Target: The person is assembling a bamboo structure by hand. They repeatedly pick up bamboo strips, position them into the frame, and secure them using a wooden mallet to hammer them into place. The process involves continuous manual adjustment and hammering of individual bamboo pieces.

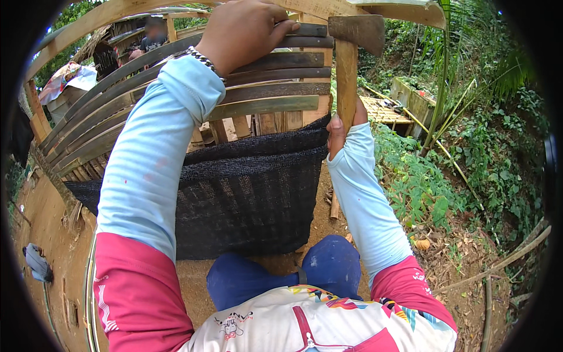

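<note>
I see right hand [337, 138] grasping hatchet [346, 76], upright at ends of dark slats [281, 74] | left hand [246, 34] curled at top slat [311, 29], can't tell what it grips | black mesh [252, 199] half-hides uprights [267, 122] | leafy plants [422, 182] right, person [153, 36] far upper left

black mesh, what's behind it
Behind the black mesh, upright wooden slats show above its top edge and faintly through the weave. Anything else behind it is covered and can't be made out.
</note>
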The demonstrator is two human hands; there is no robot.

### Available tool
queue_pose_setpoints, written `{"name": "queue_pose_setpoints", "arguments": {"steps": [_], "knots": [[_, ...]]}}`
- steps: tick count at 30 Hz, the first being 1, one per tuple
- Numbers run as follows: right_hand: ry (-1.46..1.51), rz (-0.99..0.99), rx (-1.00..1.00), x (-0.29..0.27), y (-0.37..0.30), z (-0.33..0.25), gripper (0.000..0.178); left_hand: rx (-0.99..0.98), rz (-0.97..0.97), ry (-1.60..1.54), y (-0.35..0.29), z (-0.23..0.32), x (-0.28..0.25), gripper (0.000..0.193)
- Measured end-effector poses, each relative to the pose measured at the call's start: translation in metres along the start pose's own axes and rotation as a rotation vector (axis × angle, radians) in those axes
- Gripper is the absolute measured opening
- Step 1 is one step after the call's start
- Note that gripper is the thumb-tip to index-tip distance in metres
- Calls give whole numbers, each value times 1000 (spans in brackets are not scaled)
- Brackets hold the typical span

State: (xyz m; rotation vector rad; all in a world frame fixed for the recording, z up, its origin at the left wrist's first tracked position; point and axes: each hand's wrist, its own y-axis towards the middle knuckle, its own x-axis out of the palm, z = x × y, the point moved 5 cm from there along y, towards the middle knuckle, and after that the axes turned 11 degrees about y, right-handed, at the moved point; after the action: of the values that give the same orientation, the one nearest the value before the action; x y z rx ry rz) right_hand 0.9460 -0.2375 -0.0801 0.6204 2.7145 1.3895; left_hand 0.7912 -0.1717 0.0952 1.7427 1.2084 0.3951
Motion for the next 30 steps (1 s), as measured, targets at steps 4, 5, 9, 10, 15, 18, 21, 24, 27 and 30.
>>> {"name": "queue_pose_setpoints", "arguments": {"steps": [4,5,9,10,15,18,21,24,27,30], "knots": [[-85,91,-288,-11,-5,11,53,39,31,11,1,-2,0,28],[-80,119,-333,-9,-5,10,53,43,35,13,1,-1,0,28],[-329,17,-383,4,4,6,53,44,30,31,1,0,0,28],[-252,-59,-225,6,8,15,55,40,23,36,0,0,1,28],[-62,143,-333,-11,1,17,44,0,-16,19,1,-1,-2,28],[-364,167,-491,-3,3,26,41,42,34,31,0,-1,0,27],[-296,17,-364,-1,7,27,43,30,36,19,0,0,0,27],[-159,139,-306,-9,-2,26,32,21,22,9,1,1,-3,27],[-289,139,-398,-3,-2,29,42,31,36,5,1,0,-1,27],[-357,-19,-295,7,10,12,49,37,50,12,0,-1,1,27]]}}
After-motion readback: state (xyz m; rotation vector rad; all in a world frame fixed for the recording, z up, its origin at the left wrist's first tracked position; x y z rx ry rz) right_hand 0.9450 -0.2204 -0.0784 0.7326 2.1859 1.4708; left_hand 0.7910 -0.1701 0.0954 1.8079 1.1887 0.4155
